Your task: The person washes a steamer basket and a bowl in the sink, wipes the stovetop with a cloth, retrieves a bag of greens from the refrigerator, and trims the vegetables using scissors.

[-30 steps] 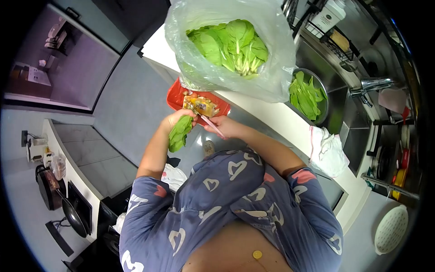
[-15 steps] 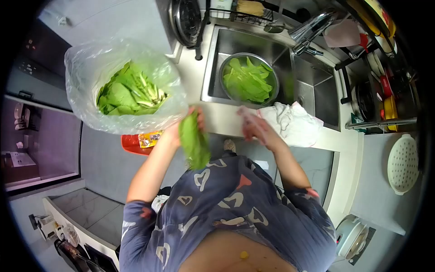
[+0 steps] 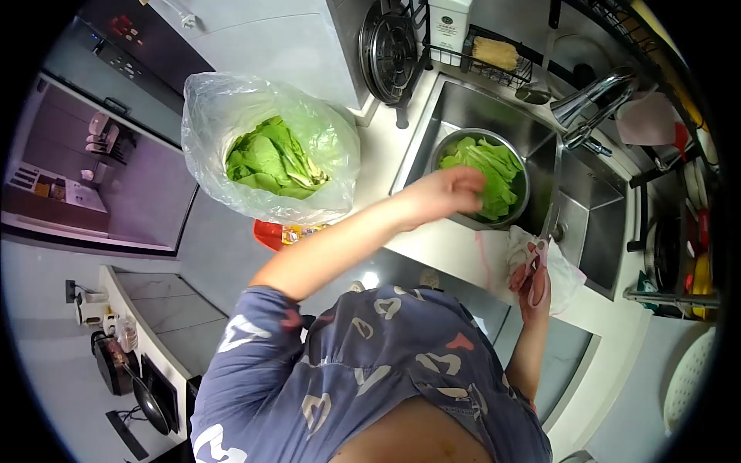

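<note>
My left hand (image 3: 451, 191) reaches over the metal bowl (image 3: 519, 214) in the sink, its fingers loosely apart and slightly blurred, with no leaf visible in them. Green leaves (image 3: 486, 163) fill the bowl, partly covered by this hand. Over the counter edge, my right hand (image 3: 529, 282) is closed round pink-handled scissors (image 3: 546, 266), blades directed toward the sink. Beside it lies a white cloth (image 3: 567, 279). A clear plastic bag (image 3: 204, 116) stands open at the left, with more leafy greens (image 3: 270, 158) inside.
The steel sink (image 3: 455, 100) has a second basin at right under the faucet (image 3: 590, 100). Black pot lids (image 3: 390, 58) stand upright behind the counter. A red container (image 3: 266, 234) with a yellow packet is below the bag. A rack holds a sponge (image 3: 495, 54).
My left hand has moved right from beside the bag to over the bowl, and the leaf it held is no longer in it. The right hand appears lower and further right; the view has shifted.
</note>
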The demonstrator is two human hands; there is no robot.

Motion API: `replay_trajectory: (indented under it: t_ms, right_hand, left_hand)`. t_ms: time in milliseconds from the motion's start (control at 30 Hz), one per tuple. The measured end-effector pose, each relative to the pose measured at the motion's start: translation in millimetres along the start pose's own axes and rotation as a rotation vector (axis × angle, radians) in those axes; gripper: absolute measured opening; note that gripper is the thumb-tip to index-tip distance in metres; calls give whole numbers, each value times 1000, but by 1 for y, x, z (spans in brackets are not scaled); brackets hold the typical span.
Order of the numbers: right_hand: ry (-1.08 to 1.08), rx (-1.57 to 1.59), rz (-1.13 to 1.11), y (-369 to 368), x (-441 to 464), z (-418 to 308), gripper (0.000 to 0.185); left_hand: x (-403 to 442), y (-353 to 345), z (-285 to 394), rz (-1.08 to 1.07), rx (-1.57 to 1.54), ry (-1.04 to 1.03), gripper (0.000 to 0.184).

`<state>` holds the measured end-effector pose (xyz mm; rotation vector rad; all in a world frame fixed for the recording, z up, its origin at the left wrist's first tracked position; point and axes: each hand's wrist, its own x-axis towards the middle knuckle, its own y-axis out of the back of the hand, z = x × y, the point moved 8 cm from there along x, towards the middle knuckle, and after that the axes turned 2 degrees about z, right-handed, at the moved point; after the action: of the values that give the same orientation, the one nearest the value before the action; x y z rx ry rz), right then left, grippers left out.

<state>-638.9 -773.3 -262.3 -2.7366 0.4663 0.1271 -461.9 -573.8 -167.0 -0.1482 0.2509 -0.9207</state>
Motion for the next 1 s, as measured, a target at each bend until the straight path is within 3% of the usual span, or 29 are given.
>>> replay_trajectory:
  t_ms: [67, 100, 133, 200, 267, 333, 400, 467, 533, 600, 667, 700, 767, 1000]
  right_hand:
    - [-15, -22, 6, -5, 3, -4, 78]
    - [-80, -45, 51, -11, 8, -11, 80]
    - [-145, -72, 90, -13, 12, -12, 82]
    - [-23, -81, -46, -24, 19, -16, 84]
    - [-14, -140, -28, -38, 25, -24, 92]
    - [4, -99, -101, -49, 30, -19, 86]
    - [31, -57, -170, -62, 34, -21, 81]
    - [63, -84, -253, -79, 33, -24, 80]
    - [68, -58, -249, -92, 29, -28, 79]
    - [52, -142, -231, -93, 24, -27, 90]
    - [37, -135, -216, -92, 18, -25, 90]
    - [47, -119, -208, -89, 15, -22, 90]
    - [61, -98, -185, -85, 7, -18, 90]
    - [21, -31, -48, -64, -25, -1, 92]
  left_hand:
    - [-66, -15, 72, -389, 363, -90, 41]
    - [-97, -8, 98, -531, 341, -133, 29]
    - [-124, 8, 123, -569, 366, -154, 17]
    - [-159, 49, 164, -601, 211, -199, 18]
    - [-164, 121, 158, -151, 509, 43, 23]
    - [-157, 170, 130, 163, 1158, 326, 14]
    - [-141, 189, 86, 54, 1759, 92, 14]
    - [-129, 175, 65, -99, 1924, -109, 20]
    - [-115, 168, 49, -161, 2020, 5, 24]
    - [-111, 185, 25, -234, 2104, 118, 28]
    - [-112, 180, 25, -128, 2186, -667, 32]
    - [-111, 178, 25, -128, 2184, -675, 32]
    - [-98, 205, 15, -91, 2032, -150, 31]
    - [-103, 216, 26, -163, 2003, -189, 36]
